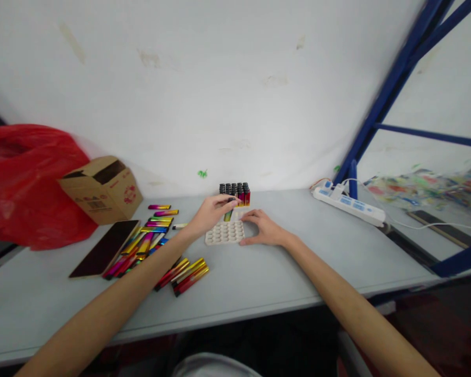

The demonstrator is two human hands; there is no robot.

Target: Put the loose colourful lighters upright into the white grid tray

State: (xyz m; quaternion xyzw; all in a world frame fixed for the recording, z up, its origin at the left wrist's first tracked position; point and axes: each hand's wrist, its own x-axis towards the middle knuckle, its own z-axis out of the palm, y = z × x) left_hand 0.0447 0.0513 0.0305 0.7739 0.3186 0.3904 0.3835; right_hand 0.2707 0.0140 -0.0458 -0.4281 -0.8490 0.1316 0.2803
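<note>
My left hand [211, 212] pinches a green and yellow lighter [228, 215] by its black top. The lighter stands roughly upright over the back part of a white tray [224, 242] with rows of holes; whether its foot sits in a hole I cannot tell. Curved round the right side of that tray, my right hand [264, 229] has its thumb and fingers against the edge. Just behind the hands, a block of upright lighters [241, 195] with black tops stands close to the wall, partly covered by my left hand.
Loose shiny lighters [145, 243] lie left of my left forearm, with several more [190, 275] nearer the front. Beyond them are a dark flat panel [104, 248], a cardboard box [104, 193] and a red plastic bag [35, 183]. A power strip [349, 205] lies right, beside a blue frame [388, 89].
</note>
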